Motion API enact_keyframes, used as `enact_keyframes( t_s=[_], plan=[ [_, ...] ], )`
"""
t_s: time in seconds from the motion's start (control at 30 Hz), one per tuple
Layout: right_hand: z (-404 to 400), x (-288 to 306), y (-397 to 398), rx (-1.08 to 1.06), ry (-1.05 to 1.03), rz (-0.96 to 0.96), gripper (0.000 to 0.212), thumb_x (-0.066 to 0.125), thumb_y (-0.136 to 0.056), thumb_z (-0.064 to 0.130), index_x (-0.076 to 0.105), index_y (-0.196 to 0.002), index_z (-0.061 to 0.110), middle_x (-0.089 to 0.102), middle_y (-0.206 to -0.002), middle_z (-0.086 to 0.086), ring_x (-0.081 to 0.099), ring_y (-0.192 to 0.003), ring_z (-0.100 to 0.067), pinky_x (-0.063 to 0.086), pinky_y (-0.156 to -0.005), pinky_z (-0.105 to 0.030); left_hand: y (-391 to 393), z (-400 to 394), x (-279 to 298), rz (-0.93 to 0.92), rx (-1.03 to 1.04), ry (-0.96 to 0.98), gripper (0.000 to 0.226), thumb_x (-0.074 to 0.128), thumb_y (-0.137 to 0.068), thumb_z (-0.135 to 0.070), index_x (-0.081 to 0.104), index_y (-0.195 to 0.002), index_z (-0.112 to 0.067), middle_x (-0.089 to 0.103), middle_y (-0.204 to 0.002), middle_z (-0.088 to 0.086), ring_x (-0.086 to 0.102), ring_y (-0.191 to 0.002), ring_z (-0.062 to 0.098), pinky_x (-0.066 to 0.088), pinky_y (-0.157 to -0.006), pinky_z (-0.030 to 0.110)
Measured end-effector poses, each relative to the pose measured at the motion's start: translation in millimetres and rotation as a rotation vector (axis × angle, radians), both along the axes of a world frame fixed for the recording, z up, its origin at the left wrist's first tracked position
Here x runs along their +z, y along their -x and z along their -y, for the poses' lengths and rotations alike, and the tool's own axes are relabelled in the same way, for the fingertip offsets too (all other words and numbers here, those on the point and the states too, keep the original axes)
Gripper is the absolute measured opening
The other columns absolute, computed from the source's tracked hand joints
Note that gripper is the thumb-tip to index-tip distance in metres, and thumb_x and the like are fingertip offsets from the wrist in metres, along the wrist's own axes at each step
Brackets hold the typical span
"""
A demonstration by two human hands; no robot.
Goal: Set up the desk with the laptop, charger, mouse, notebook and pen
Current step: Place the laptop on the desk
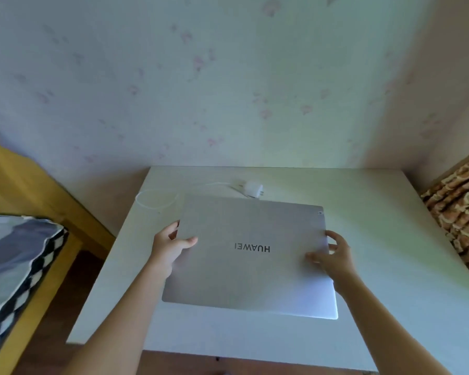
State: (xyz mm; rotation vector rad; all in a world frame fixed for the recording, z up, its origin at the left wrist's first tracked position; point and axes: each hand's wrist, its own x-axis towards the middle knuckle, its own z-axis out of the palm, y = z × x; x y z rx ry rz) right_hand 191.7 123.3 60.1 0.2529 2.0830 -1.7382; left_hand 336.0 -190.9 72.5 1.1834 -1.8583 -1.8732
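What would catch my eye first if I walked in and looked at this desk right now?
Most likely the closed silver laptop in the middle of the white desk, its logo upside down to the wearer, gripped at its side edges by the left hand and the right hand. Behind it, near the wall, lies a white charger with its cable looped to the left.

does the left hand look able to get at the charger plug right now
Probably not yet: the left hand grips the laptop, which lies between it and the charger plug. Once it lets go, the way looks free.
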Motion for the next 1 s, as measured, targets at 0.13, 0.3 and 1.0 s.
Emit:
enact_keyframes(
  t_s=[0.13, 0.3, 1.0],
  plan=[
    [50, -5, -35, 0.043, -0.037, -0.005, 0.070, 0.073, -0.067, -0.013, 0.048, -0.127, 0.014, 0.060, -0.107, -0.022, 0.062, -0.079, -0.035, 0.055, -0.064, -0.039, -46, 50, -6, 0.049, 0.050, -0.028, 0.053, 0.079, -0.072, 0.003, 0.063, -0.121, -0.011, 0.068, -0.106, 0.006, 0.066, -0.091, 0.024, 0.052, -0.082, 0.034],
    [114, -17, -78, 0.056, -0.099, -0.006, 0.070, 0.074, -0.066, -0.013, 0.049, -0.125, 0.014, 0.060, -0.102, -0.018, 0.060, -0.080, -0.029, 0.051, -0.059, -0.032, -93, 110, -15, 0.064, 0.039, -0.057, 0.054, 0.075, -0.075, 0.006, 0.061, -0.124, -0.011, 0.067, -0.108, 0.005, 0.064, -0.090, 0.021, 0.049, -0.082, 0.033],
    [185, -88, -117, -0.004, -0.369, 0.031, 0.076, 0.074, -0.063, -0.011, 0.051, -0.132, 0.011, 0.059, -0.125, -0.016, 0.059, -0.097, -0.031, 0.052, -0.080, -0.042, -126, 183, -103, 0.256, -0.112, 0.036, 0.058, 0.080, -0.073, -0.002, 0.062, -0.127, -0.014, 0.066, -0.104, -0.003, 0.060, -0.087, 0.011, 0.046, -0.066, 0.020]
  ],
)
